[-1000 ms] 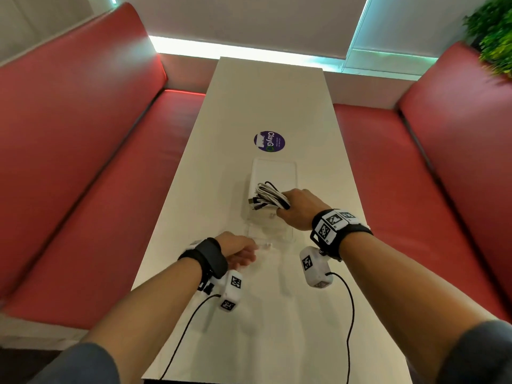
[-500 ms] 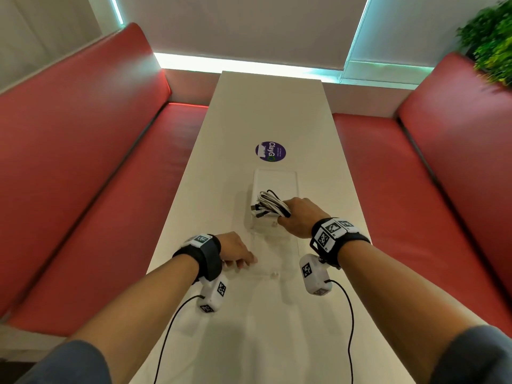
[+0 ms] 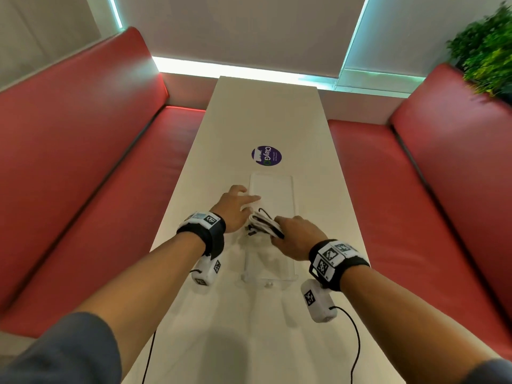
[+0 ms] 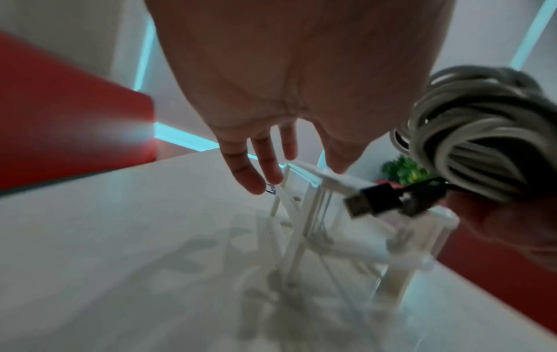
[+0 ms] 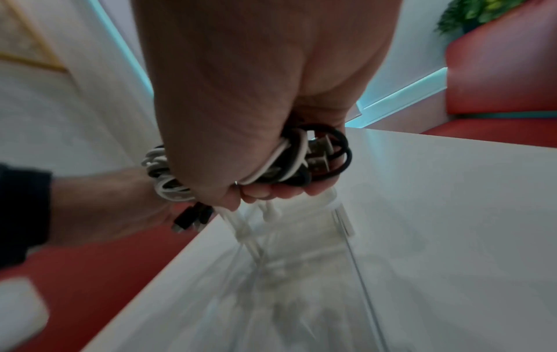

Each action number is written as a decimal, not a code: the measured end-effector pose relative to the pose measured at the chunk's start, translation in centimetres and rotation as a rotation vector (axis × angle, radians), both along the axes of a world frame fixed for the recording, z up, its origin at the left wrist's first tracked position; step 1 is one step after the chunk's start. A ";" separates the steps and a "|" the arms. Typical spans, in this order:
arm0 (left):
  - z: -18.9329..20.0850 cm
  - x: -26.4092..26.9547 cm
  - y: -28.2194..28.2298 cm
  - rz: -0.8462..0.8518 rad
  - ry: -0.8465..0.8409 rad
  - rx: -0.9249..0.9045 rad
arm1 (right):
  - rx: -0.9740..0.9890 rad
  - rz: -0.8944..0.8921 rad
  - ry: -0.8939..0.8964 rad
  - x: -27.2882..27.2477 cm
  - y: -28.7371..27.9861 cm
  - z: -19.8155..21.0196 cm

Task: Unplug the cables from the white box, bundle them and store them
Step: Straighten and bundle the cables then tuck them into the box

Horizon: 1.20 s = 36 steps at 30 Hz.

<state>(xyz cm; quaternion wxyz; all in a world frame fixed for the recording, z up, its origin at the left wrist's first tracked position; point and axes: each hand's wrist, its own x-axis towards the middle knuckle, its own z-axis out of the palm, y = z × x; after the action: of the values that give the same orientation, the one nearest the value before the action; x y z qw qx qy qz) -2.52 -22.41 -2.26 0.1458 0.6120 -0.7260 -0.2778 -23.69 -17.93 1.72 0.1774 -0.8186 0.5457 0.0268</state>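
A coiled bundle of white and black cables (image 3: pixel 261 223) hangs over a clear plastic box (image 3: pixel 294 268) on the white table. My right hand (image 3: pixel 288 234) grips the bundle from the right. In the right wrist view my right hand's fingers (image 5: pixel 271 193) curl round the cable bundle (image 5: pixel 304 157), and loose plugs dangle above the clear box (image 5: pixel 346 219). My left hand (image 3: pixel 243 198) reaches forward at the left edge of the box's flat lid (image 3: pixel 273 187), fingers straight and holding nothing. In the left wrist view its fingertips (image 4: pixel 259 183) are at the lid's edge, with the cable bundle (image 4: pixel 470 143) to their right.
A round purple sticker (image 3: pixel 266 155) lies on the table (image 3: pixel 221 328) beyond the lid. Red benches (image 3: pixel 83 189) run along both sides. A green plant (image 3: pixel 487 51) stands behind the right bench. Thin black wires trail from both wrist cameras.
My left hand has moved forward from beside the box's near end to the lid's left edge. The right hand still grips the bundle over the box.
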 end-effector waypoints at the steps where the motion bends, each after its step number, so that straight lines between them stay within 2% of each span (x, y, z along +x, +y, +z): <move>1: -0.3 -0.1 0.0 -0.018 -0.033 0.003 | -0.008 0.013 0.033 0.1 0.5 -0.5; 7: -0.6 0.0 -0.8 -0.031 -0.055 0.031 | 0.055 -0.047 0.347 0.3 1.9 -2.9; 11: -0.6 0.0 -1.1 -0.037 -0.024 0.057 | 0.004 -0.102 0.369 0.7 1.9 -3.4; 17: -0.6 -0.1 -1.0 -0.024 0.000 0.080 | -0.006 -0.077 0.440 2.8 1.9 -4.6; 27: 0.0 -0.1 -1.0 -0.043 -0.003 0.115 | 0.051 -0.273 0.293 5.0 0.1 -6.7; 32: -0.1 0.0 -0.9 -0.033 0.024 0.123 | 0.141 -0.515 0.112 6.1 0.8 -8.1; 36: -0.1 -0.1 -1.0 -0.028 0.033 0.135 | 0.185 -0.525 0.059 5.8 0.9 -8.2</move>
<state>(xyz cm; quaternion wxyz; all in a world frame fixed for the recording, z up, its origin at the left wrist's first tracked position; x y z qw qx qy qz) -2.66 -23.39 -2.32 0.1124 0.6055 -0.7115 -0.3384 -17.93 -16.99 -6.51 0.2360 -0.6285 0.7392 0.0536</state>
